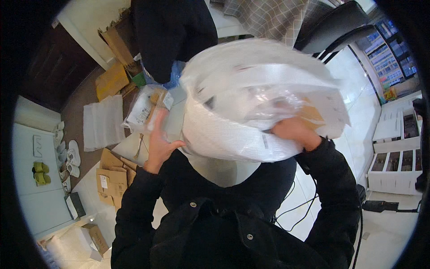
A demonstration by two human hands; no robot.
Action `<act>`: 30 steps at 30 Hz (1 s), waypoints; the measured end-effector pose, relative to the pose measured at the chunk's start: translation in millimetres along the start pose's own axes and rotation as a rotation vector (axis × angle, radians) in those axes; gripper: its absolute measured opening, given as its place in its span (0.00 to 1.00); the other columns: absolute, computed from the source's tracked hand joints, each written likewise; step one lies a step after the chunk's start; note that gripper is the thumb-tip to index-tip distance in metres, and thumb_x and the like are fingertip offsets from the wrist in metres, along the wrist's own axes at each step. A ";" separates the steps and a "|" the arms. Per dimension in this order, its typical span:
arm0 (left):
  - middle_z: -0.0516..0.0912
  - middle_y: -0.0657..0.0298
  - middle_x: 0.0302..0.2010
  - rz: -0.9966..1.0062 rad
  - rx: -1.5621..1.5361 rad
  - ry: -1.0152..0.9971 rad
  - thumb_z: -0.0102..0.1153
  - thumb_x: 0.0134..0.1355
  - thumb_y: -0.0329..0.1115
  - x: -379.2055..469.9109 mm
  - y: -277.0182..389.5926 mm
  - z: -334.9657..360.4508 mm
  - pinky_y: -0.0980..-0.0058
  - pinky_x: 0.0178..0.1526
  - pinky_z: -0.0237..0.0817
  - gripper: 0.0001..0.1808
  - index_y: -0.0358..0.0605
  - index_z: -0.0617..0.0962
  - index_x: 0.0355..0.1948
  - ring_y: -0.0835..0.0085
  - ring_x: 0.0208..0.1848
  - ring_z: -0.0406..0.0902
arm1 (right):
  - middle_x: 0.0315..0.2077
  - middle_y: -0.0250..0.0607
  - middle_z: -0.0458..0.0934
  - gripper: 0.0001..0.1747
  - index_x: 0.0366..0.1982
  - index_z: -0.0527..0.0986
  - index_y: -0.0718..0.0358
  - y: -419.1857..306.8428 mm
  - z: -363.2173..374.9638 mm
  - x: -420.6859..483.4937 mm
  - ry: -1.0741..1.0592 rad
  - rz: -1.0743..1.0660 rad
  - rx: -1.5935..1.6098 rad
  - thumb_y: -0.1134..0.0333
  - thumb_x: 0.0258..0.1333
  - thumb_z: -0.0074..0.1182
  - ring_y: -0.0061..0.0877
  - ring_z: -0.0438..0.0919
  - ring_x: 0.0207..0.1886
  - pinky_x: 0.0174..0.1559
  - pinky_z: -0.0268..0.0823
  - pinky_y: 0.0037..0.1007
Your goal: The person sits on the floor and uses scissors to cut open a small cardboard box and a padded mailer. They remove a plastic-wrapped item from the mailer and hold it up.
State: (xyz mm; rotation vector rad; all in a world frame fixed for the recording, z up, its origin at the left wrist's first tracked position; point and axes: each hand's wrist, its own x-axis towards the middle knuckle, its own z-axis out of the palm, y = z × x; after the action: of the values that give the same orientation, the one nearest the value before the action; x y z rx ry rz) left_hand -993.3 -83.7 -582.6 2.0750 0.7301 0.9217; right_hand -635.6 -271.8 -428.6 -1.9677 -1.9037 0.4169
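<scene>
A large bundle of white plastic packaging [235, 131], blurred in places, fills the space above my lap. Its top folds open, with crinkled clear plastic film [272, 104] and a tan patch [310, 114] showing inside. My right hand [295, 132] grips the packaging at the right of this fold, its fingertips partly hidden. At the bundle's left side, my left hand [161, 144] is spread, holding nothing, with the thumb by the lower left edge. Just beyond its fingers lies a clear plastic bag [142, 109] containing white and brown items. What the bundle contains is unclear.
Flattened cardboard [112, 178] and a white packing sheet [102, 122] lie at left. Beyond them, shoes [73, 158] line a white cabinet [33, 191]. A black chair [332, 23] stands far right; black cables [299, 210] cross the floor. A dark-clothed shape [171, 37] is ahead.
</scene>
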 end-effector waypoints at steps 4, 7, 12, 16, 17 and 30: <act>0.69 0.49 0.69 -0.481 -0.126 0.058 0.69 0.58 0.58 1.8 -88.7 7.2 0.67 0.63 0.62 0.55 0.38 0.57 0.75 0.62 0.62 0.72 | 0.35 0.52 0.83 0.17 0.44 0.81 0.67 -2.9 -52.9 -27.1 0.192 0.135 0.089 0.66 0.53 0.58 0.46 0.82 0.38 0.48 0.73 0.44; 0.70 0.52 0.69 -0.742 -0.480 0.039 0.54 0.69 0.60 9.9 -122.3 -1.9 0.76 0.41 0.64 0.45 0.45 0.56 0.76 0.74 0.42 0.72 | 0.36 0.51 0.83 0.18 0.45 0.80 0.67 4.7 -73.4 -42.7 0.315 0.257 0.260 0.65 0.55 0.58 0.44 0.82 0.38 0.48 0.73 0.43; 0.66 0.53 0.72 -0.629 -0.766 -0.237 0.35 0.74 0.64 47.6 -102.7 10.3 0.71 0.46 0.71 0.39 0.59 0.49 0.79 0.70 0.47 0.77 | 0.38 0.50 0.83 0.19 0.47 0.80 0.67 18.3 -65.7 -52.2 0.435 0.412 0.638 0.63 0.57 0.58 0.42 0.82 0.39 0.48 0.74 0.42; 0.73 0.53 0.67 -0.621 -0.836 -0.003 0.43 0.74 0.61 90.5 -66.7 43.0 0.65 0.65 0.65 0.39 0.42 0.61 0.73 0.65 0.64 0.73 | 0.40 0.49 0.83 0.19 0.48 0.79 0.67 23.5 -51.6 -56.4 0.496 0.470 0.835 0.62 0.59 0.58 0.41 0.83 0.40 0.49 0.75 0.41; 0.76 0.53 0.64 -0.583 -0.795 0.041 0.45 0.74 0.60 97.0 -60.7 47.4 0.66 0.63 0.67 0.39 0.37 0.65 0.71 0.66 0.61 0.75 | 0.40 0.48 0.83 0.20 0.49 0.79 0.67 25.7 -50.3 -56.6 0.510 0.479 0.861 0.61 0.60 0.58 0.40 0.83 0.40 0.49 0.75 0.41; 0.87 0.55 0.36 -0.721 -0.168 0.308 0.57 0.69 0.57 87.0 -178.0 -99.8 0.70 0.42 0.71 0.32 0.29 0.84 0.40 0.70 0.36 0.81 | 0.48 0.45 0.82 0.26 0.57 0.75 0.67 14.7 -132.3 -87.3 0.897 0.347 1.159 0.54 0.69 0.53 0.30 0.81 0.52 0.52 0.76 0.34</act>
State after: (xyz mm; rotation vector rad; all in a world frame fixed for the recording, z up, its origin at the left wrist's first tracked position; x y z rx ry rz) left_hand -1056.4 119.2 -646.2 1.3615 1.3887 0.8398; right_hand -566.0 -367.0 -321.7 -1.2627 -0.5014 0.4539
